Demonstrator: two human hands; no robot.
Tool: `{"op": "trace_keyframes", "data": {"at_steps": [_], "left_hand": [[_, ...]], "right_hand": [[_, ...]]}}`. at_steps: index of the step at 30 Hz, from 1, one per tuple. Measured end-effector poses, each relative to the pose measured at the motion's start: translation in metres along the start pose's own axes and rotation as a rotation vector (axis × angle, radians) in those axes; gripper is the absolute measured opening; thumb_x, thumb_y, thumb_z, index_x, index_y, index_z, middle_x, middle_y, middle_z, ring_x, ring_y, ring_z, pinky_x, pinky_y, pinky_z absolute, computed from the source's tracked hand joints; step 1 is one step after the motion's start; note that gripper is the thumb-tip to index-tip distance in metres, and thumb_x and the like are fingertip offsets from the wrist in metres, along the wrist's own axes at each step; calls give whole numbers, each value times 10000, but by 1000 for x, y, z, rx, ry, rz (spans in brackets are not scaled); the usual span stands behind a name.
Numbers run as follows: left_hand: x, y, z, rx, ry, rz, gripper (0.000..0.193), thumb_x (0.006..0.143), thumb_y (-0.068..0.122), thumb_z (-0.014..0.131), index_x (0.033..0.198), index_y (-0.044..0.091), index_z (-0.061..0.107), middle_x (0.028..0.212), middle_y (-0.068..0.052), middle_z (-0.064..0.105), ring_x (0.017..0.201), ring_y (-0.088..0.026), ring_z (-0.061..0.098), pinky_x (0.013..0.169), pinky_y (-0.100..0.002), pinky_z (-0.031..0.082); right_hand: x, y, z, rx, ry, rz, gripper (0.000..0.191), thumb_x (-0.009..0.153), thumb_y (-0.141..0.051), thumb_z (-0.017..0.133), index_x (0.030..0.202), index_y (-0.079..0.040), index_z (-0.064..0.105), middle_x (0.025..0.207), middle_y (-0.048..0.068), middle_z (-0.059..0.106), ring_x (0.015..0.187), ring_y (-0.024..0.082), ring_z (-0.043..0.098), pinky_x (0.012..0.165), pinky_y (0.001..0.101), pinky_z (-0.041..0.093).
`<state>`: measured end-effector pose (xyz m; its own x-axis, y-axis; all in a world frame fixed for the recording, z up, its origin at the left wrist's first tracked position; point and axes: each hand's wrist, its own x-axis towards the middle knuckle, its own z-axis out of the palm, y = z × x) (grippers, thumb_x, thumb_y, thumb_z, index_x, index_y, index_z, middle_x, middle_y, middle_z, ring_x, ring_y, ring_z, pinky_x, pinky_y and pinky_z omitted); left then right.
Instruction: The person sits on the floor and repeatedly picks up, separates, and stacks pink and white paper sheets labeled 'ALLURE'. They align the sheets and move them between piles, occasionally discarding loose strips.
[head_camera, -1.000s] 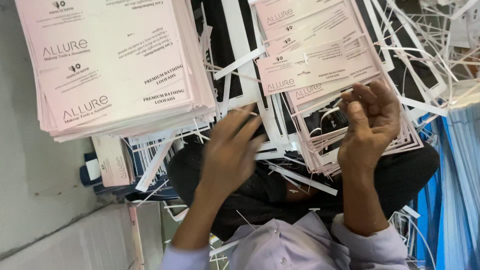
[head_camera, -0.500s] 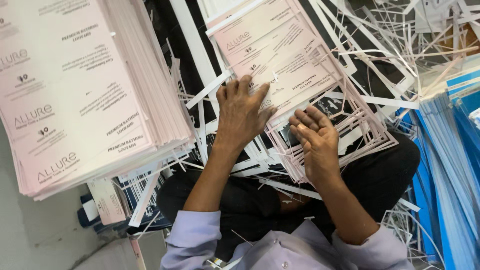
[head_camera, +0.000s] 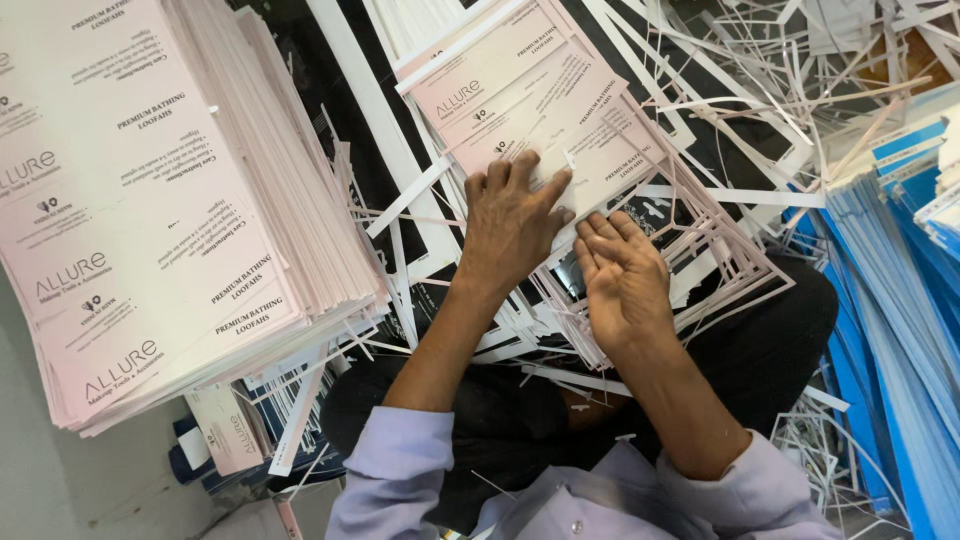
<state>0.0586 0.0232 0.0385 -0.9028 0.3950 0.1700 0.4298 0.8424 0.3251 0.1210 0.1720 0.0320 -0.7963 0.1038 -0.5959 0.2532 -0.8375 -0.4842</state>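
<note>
Left hand (head_camera: 512, 215) flat on pink printed sheet (head_camera: 540, 100), right hand (head_camera: 620, 280) open, palm up, holding nothing

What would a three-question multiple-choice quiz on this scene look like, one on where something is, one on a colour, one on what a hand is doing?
1. Where is the tall stack of pink printed sheets?
A. At the left of the picture
B. On the person's lap
C. Under the blue sheets

2. What colour are the sheets piled at the right edge?
A. Green
B. Blue
C. Yellow

3. How is the left hand placed?
A. Clenched in a fist in the air
B. Gripping scissors
C. Pressed flat, fingers spread, on a pink card

Answers:
1 A: the stack fills the picture's left side, apart from both hands.
2 B: the fanned sheets there are plainly blue.
3 C: its palm lies on the card, while the right hand rests beside it on the cut-out pink frames.
</note>
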Motion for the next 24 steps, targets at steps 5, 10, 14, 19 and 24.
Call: {"op": "trace_keyframes", "data": {"at_steps": [5,10,14,19,24], "left_hand": [[16,-23,18,-81,-70,5,401,880,398,768,1255,261,730,1378,-108,549,1269,-299,480,1076,-510,333],[83,-76,15,53,178,-146,420,1008,541,671,1375,335,668,1619,-110,404,1527,-385,318,1234,-613,273],[116,-100,14,113,-48,-282,896,751,911,479,1497,417,440,1650,-170,157,1488,-517,27,1139,-742,-1],[110,-95,24,149,-156,-319,1091,624,1031,346,1550,454,372,1684,-168,112,1495,-561,-49,1137,-779,-122],[113,-98,23,131,-216,-323,1175,567,1047,413,1567,437,331,1699,-164,77,1500,-564,-95,1114,-798,-159]], "right_hand": [[7,0,0,24,84,13,638,909,60,544,1488,74,278,1488,298,440,1396,375,485,1161,391,438],[7,8,0,-15,91,-79,441,921,54,623,1310,-7,425,1308,197,527,1209,277,592,985,307,550],[13,9,1,7,69,-87,395,913,15,656,1245,-40,449,1228,176,597,1139,262,633,894,288,568],[19,6,3,-20,127,-76,445,918,-25,713,1281,-16,454,1179,149,608,1056,220,656,876,258,548],[21,7,11,-140,194,-98,492,897,-115,763,1319,-10,534,1138,66,633,977,123,632,887,254,507]]}}
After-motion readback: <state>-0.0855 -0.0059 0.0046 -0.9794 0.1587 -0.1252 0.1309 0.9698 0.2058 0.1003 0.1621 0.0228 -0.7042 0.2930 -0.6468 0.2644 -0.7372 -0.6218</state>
